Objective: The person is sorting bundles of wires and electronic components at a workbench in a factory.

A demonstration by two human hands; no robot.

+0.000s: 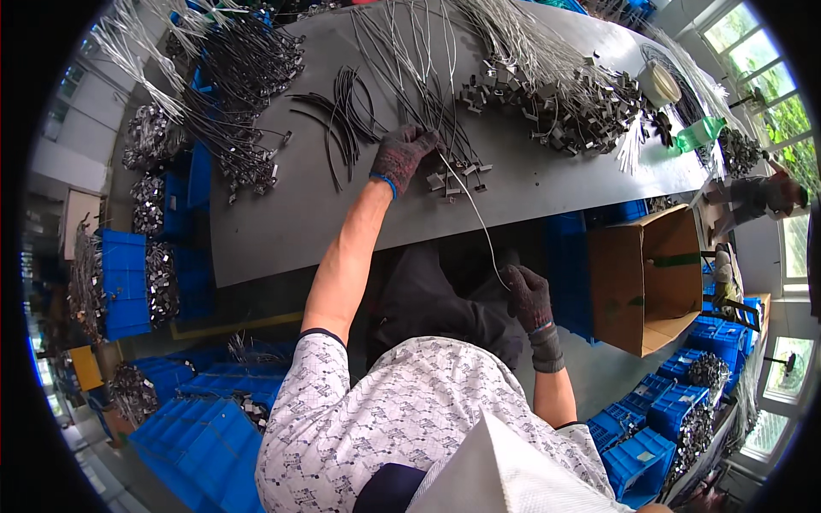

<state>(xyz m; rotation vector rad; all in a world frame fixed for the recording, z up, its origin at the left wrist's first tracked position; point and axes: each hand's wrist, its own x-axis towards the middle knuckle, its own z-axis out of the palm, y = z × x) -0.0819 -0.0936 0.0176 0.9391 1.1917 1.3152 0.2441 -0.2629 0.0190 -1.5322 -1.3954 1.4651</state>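
Note:
A thin whitish cable (475, 211) runs in a slack curve between my two hands. Its upper part is pinched in my left hand (402, 156), which wears a dark knitted glove and is over the grey table. Below the table's front edge, the gloved fingers of my right hand (526, 297) close round the lower end. Several cables with small metal end pieces (458, 181) lie just right of my left hand. To its left are short black tubes (346, 120) in a loose bunch. My left fingers partly hide what they grip.
A large heap of cables with metal ends (556, 103) covers the table's right side; black cables (248, 68) pile at the left. A green bottle (699, 134) and a white tape roll (658, 84) stand far right. An open cardboard box (620, 286) and blue crates (126, 282) flank me.

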